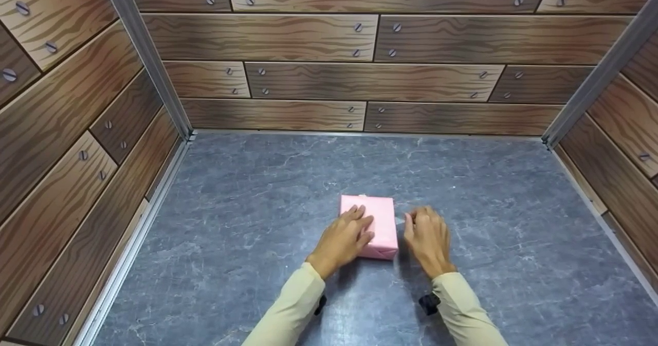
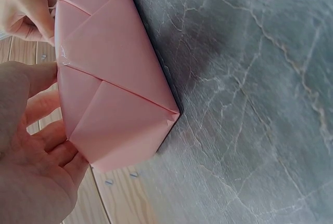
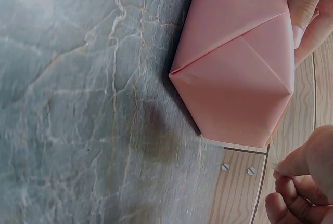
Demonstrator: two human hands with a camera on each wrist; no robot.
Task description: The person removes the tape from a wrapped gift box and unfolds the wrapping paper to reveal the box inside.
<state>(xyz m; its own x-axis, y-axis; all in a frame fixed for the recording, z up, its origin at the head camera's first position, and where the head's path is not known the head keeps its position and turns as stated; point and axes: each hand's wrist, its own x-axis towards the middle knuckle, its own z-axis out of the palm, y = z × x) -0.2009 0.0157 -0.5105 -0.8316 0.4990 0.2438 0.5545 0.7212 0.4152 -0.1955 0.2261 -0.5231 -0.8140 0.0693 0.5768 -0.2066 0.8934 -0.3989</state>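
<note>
A box wrapped in pink paper (image 1: 383, 222) lies on the grey marbled surface, its folded paper end (image 2: 114, 78) toward the person. My left hand (image 1: 342, 238) rests on the left part of its top, fingers spread over the paper. Just off the box's right side, my right hand (image 1: 427, 238) pinches a thin see-through strip, like clear tape (image 3: 274, 154), between thumb and curled fingers. The strip runs from the box's upper edge to the fingertips. In the right wrist view, the left thumb (image 3: 302, 18) shows at the box's top edge.
Wood-patterned panels (image 1: 308, 81) wall the back and both sides, joined by grey metal corner rails (image 1: 154, 53). A dark wrist device (image 1: 429, 303) sits at the right cuff, and another (image 1: 320, 305) at the left.
</note>
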